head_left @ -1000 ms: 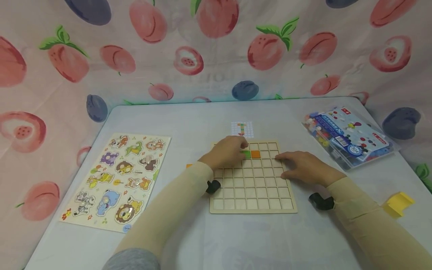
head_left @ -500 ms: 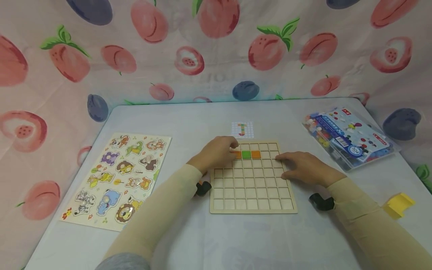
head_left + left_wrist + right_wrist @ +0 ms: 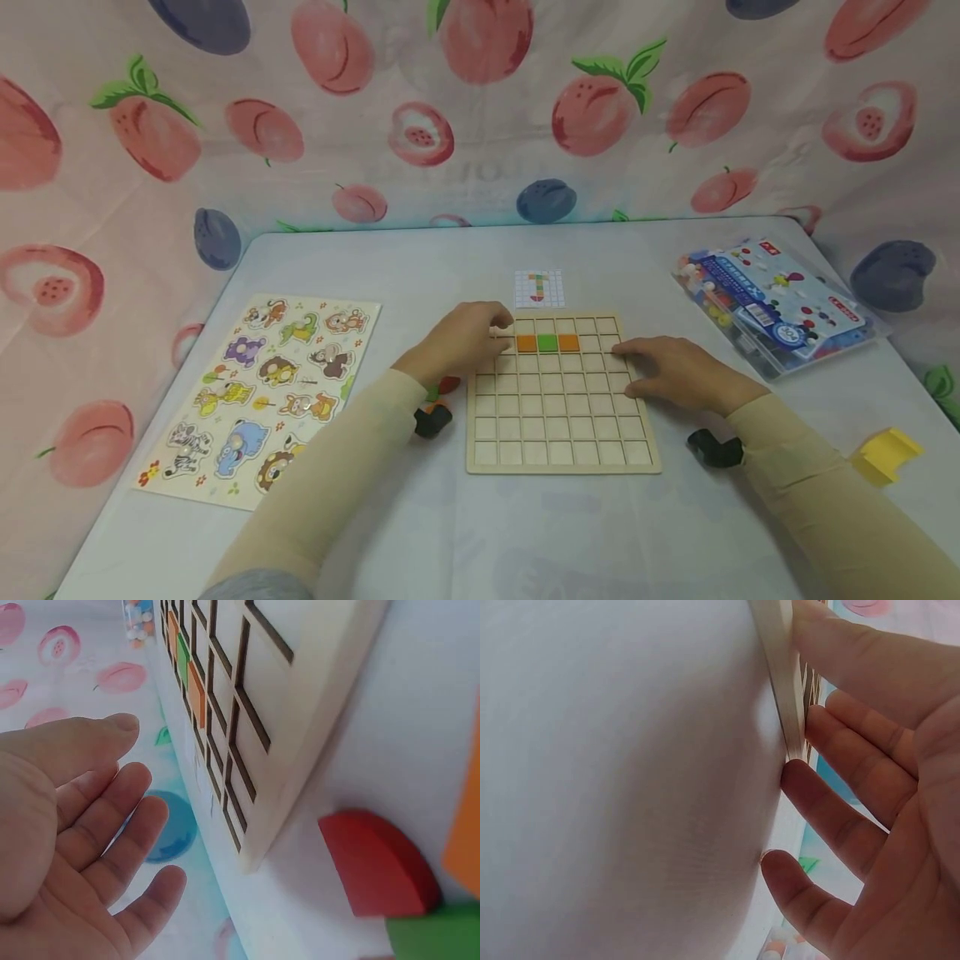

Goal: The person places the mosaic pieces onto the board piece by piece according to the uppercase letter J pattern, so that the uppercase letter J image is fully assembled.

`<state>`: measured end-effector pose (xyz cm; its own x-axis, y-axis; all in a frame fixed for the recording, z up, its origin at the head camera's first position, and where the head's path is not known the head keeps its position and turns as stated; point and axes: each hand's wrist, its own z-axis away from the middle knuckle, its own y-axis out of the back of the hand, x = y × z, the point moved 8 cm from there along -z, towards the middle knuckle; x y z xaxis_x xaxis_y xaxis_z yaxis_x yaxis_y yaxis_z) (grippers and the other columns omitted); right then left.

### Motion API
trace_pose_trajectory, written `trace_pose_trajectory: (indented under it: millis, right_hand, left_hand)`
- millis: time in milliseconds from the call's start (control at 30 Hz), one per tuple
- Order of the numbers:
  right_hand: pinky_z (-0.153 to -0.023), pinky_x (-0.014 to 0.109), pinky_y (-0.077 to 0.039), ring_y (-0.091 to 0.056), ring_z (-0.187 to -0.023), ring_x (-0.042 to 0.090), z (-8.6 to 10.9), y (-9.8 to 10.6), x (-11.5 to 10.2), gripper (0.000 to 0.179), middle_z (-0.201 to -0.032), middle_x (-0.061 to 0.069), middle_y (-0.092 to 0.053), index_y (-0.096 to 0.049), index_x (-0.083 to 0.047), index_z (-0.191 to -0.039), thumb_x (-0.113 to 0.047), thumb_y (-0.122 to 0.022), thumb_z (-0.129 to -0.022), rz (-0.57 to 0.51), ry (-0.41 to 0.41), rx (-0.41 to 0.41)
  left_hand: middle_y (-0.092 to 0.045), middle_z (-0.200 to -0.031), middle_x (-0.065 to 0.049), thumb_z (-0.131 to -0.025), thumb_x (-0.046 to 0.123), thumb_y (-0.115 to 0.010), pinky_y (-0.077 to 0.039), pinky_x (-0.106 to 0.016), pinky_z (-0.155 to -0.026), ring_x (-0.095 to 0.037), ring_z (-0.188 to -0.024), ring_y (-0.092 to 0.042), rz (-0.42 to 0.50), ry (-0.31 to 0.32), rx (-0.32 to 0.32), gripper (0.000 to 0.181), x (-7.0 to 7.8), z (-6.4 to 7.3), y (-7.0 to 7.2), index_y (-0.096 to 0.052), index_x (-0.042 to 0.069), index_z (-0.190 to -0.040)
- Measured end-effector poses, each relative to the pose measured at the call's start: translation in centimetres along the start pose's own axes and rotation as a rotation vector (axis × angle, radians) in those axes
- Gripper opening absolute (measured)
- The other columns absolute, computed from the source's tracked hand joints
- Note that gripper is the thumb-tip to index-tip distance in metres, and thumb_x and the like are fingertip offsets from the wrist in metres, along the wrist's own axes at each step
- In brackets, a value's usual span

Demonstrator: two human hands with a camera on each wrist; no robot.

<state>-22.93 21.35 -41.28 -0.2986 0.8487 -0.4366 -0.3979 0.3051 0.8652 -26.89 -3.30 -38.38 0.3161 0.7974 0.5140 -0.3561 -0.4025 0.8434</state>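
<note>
A wooden grid board lies on the table, with an orange square tile, a green square tile and a second orange square tile side by side in its second row. My left hand hovers over the board's upper left part, its fingers relaxed and holding nothing in the left wrist view. At the board's right edge, my right hand rests with thumb and fingertips against the wood. Left of the board lie a red quarter-round piece, a green piece and an orange piece, partly hidden by the left wrist in the head view.
A small pattern card lies behind the board. At the left is an animal puzzle board. A clear box of colourful beads stands at the back right, and a yellow plastic piece lies near the right arm.
My left hand has drawn away to the left, uncovering the left orange tile beside the green one and the loose pieces near the wrist. The right hand stays still.
</note>
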Motion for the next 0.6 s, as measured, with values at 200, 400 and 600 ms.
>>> trace_pose_trajectory:
  millis: [200, 400, 600]
  right_hand:
    - [-0.109, 0.062, -0.030, -0.040, -0.135, 0.047, -0.1, 0.1, 0.0, 0.062, -0.143, 0.025, -0.050, -0.055, -0.005, -0.142, -0.030, -0.077, -0.089, 0.011, -0.003, -0.002]
    - [-0.109, 0.062, -0.030, -0.041, -0.135, 0.047, -0.1, 0.0, 0.1, 0.063, -0.143, 0.025, -0.050, -0.055, -0.005, -0.141, -0.030, -0.078, -0.088, 0.020, -0.005, 0.001]
    - [-0.109, 0.062, -0.029, -0.040, -0.135, 0.048, -0.1, 0.0, 0.1, 0.062, -0.144, 0.026, -0.050, -0.055, -0.005, -0.141, -0.029, -0.077, -0.088, 0.007, -0.010, -0.001]
  left_hand:
    - [-0.064, -0.126, -0.004, -0.096, 0.021, -0.069, -0.044, -0.037, -0.104, -0.021, -0.121, -0.056, 0.032, 0.047, 0.008, 0.035, -1.0, 0.7, 0.2, -0.064, 0.009, -0.128]
    - [-0.064, -0.127, -0.005, -0.095, 0.020, -0.067, -0.046, -0.038, -0.102, -0.022, -0.118, -0.057, 0.068, 0.088, 0.005, 0.034, -1.5, 1.7, 0.6, -0.065, 0.009, -0.127]
    - [-0.065, -0.127, -0.005, -0.094, 0.018, -0.069, -0.045, -0.040, -0.103, -0.024, -0.121, -0.056, 0.059, 0.097, 0.011, 0.035, -2.5, 2.7, 1.0, -0.065, 0.008, -0.127]
